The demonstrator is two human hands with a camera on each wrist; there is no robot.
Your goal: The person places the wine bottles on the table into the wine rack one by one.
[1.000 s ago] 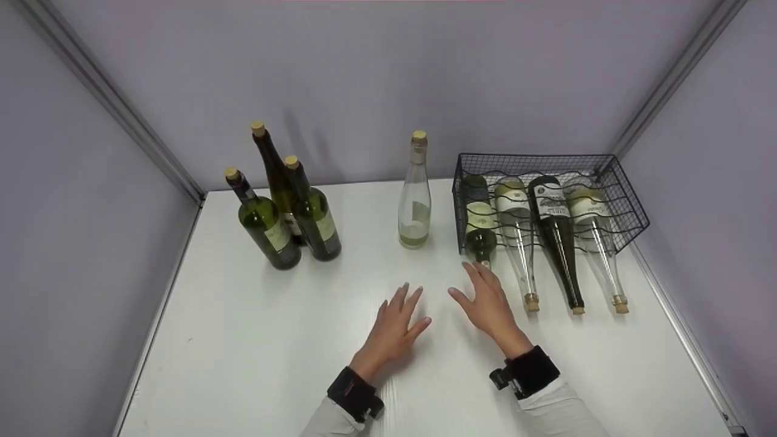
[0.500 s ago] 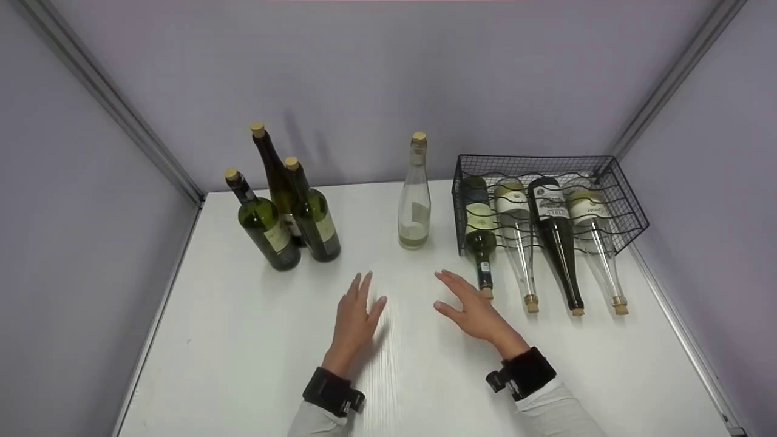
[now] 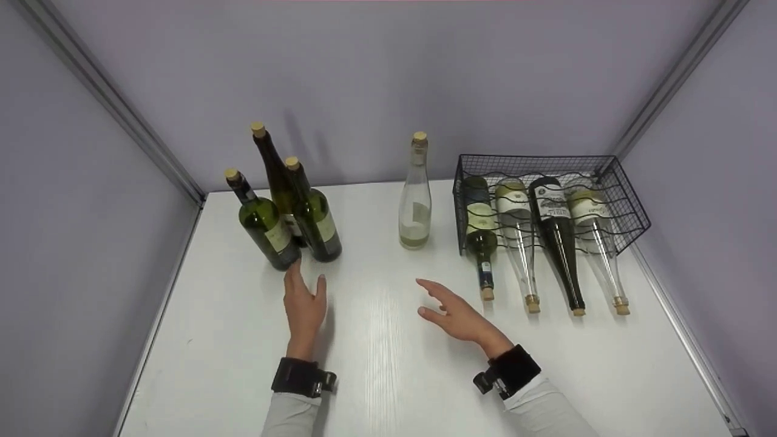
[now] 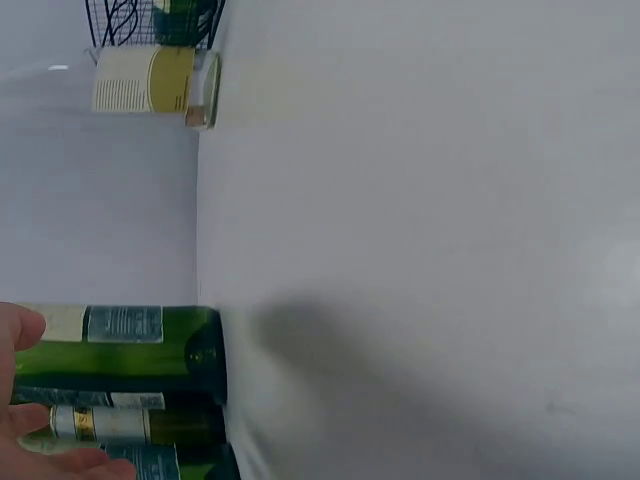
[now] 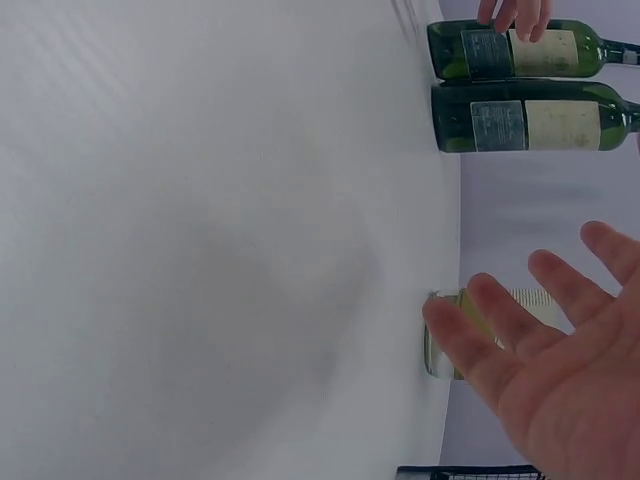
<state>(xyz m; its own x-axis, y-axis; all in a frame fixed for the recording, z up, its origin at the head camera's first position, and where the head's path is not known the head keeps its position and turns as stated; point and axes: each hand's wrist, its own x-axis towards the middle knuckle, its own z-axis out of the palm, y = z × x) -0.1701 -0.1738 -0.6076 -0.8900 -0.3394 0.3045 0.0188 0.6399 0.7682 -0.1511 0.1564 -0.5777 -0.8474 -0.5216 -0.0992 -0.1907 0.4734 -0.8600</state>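
Observation:
My left hand (image 3: 305, 308) is stretched toward a group of corked wine bottles at the left, its fingertips overlapping the base of the front left green wine bottle (image 3: 270, 233) in the head view. Beside that bottle stand another green wine bottle (image 3: 317, 224) and a taller brown one (image 3: 278, 176). In the left wrist view the fingers (image 4: 20, 420) are spread in front of these bottles. My right hand (image 3: 459, 315) hovers over the table's middle with fingers extended and nothing in it. Behind it a clear wine bottle (image 3: 415, 203) with a cork stands upright.
A black wire rack (image 3: 537, 156) stands at the back right. Several corked bottles lie in it, necks pointing forward over the white table (image 3: 376, 364), among them a dark bottle (image 3: 558, 243). Pale panels (image 3: 364, 73) enclose the table at the back and sides.
My left hand has swung left from the table's middle to the bottle group. My right hand has drawn back leftward from the rack, uncovering the leftmost bottle's neck. The bottles have stayed put.

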